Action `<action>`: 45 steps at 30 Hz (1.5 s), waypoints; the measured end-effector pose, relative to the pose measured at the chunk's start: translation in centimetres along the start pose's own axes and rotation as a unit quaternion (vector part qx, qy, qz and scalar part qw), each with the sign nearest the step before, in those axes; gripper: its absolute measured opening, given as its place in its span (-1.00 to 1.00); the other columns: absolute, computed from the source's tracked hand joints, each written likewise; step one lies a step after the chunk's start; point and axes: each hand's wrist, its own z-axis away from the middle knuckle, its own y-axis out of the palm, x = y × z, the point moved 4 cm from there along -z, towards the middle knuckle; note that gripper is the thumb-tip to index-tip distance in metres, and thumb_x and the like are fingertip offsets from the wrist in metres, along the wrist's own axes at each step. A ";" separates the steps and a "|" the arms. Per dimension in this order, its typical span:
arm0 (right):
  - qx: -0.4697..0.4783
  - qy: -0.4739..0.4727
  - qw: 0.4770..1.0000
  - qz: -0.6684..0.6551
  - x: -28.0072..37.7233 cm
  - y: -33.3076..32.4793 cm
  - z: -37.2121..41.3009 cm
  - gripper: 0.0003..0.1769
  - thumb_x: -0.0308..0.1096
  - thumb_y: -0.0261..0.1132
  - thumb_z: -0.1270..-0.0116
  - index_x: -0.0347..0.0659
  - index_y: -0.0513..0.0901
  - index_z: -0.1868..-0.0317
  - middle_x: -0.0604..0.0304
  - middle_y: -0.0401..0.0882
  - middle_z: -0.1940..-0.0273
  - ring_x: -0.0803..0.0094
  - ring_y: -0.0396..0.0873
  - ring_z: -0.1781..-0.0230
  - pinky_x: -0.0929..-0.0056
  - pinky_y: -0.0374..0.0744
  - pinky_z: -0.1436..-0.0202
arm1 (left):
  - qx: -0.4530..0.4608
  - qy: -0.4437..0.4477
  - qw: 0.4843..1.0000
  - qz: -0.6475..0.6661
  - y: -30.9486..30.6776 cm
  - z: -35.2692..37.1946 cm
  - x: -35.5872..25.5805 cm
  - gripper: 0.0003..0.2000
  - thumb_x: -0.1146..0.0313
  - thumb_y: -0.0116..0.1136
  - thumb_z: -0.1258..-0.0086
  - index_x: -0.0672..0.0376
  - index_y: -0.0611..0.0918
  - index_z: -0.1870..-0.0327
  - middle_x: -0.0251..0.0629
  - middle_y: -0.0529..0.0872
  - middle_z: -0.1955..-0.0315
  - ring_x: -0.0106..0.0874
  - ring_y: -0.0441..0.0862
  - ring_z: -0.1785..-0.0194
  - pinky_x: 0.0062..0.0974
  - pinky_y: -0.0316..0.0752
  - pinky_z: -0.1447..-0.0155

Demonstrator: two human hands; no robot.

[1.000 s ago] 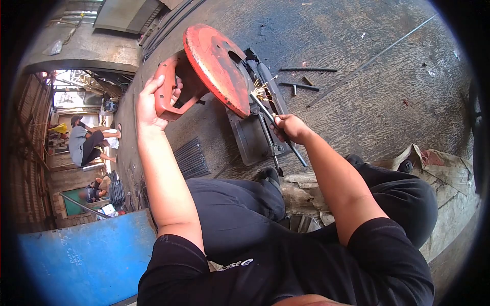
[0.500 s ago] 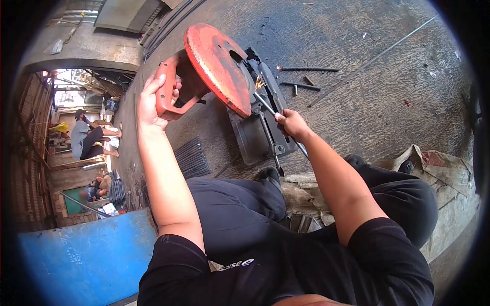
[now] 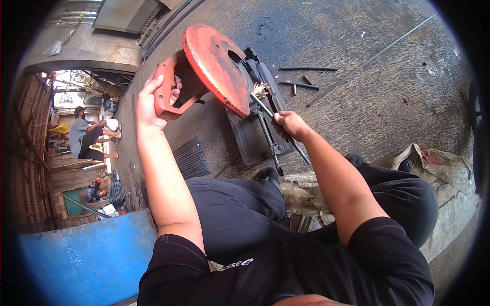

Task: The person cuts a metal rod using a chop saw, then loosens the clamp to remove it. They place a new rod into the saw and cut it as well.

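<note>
My left hand (image 3: 152, 101) is wrapped round the orange handle (image 3: 164, 91) of a cut-off saw. Its round orange blade guard (image 3: 214, 69) hangs over the dark metal base (image 3: 250, 137). My right hand (image 3: 290, 126) grips a thin metal rod (image 3: 301, 151), whose far end lies by the blade. Sparks (image 3: 261, 90) fly at that end. The blade's edge is mostly hidden under the guard.
Short dark rods (image 3: 309, 69) and small cut pieces (image 3: 294, 90) lie on the floor beyond the saw. A bundle of rods (image 3: 192, 158) lies left of the base. Two people are at the far left, near a blue panel (image 3: 92, 255). A long rod (image 3: 393, 44) crosses the floor.
The spark burst looks larger and brighter at the rod's end. My right hand has shifted slightly left. At the far left, the seated person's arms and a white item have moved.
</note>
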 end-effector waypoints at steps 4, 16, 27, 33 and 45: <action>0.000 0.015 1.000 -0.023 -0.1 0.2 0.1 -0.65 -0.13 0.03 -0.56 -0.27 0.48 0.23 0.23 0.41 0.61 0.49 0.35 0.70 0.47 0.34 0.66 | 0.001 -0.006 1.000 -0.001 -0.4 -0.2 0.1 -0.56 0.34 0.11 -0.38 0.28 0.38 -0.23 0.00 0.62 0.12 -0.29 0.66 0.15 -0.45 0.62 0.10; -0.134 -0.045 0.987 0.080 -0.3 0.1 -1.0 -0.68 -0.26 0.38 -0.34 -0.19 0.40 0.36 0.30 0.41 0.57 0.56 0.33 0.68 0.50 0.32 0.66 | -0.003 -0.005 1.000 0.005 -0.1 0.0 0.1 -0.61 0.34 0.04 -0.41 0.35 0.46 -0.19 -0.01 0.67 0.14 -0.30 0.68 0.14 -0.47 0.64 0.10; -0.045 -0.025 0.998 0.036 0.5 0.2 -0.2 -0.69 -0.24 0.31 -0.39 -0.15 0.39 0.41 0.26 0.47 0.57 0.52 0.41 0.64 0.48 0.40 0.61 | -0.002 -0.002 1.000 -0.002 0.0 0.0 0.1 -0.60 0.32 0.03 -0.42 0.35 0.45 -0.20 -0.01 0.66 0.14 -0.31 0.67 0.15 -0.48 0.64 0.10; 0.010 -0.004 1.000 -0.002 0.3 0.4 0.1 -0.72 -0.23 0.16 -0.50 -0.18 0.42 0.37 0.22 0.50 0.55 0.47 0.45 0.63 0.45 0.43 0.56 | -0.014 -0.003 1.000 -0.005 0.0 0.1 0.1 -0.59 0.32 0.02 -0.42 0.36 0.44 -0.22 -0.01 0.66 0.13 -0.31 0.67 0.13 -0.47 0.63 0.09; 0.008 0.008 1.000 0.016 0.4 -0.2 -0.1 -0.67 -0.19 0.06 -0.54 -0.32 0.53 0.22 0.15 0.56 0.49 0.40 0.52 0.58 0.39 0.53 0.44 | -0.006 -0.005 1.000 -0.003 0.0 0.1 0.1 -0.58 0.32 0.03 -0.41 0.37 0.43 -0.23 0.01 0.66 0.12 -0.28 0.68 0.13 -0.45 0.64 0.08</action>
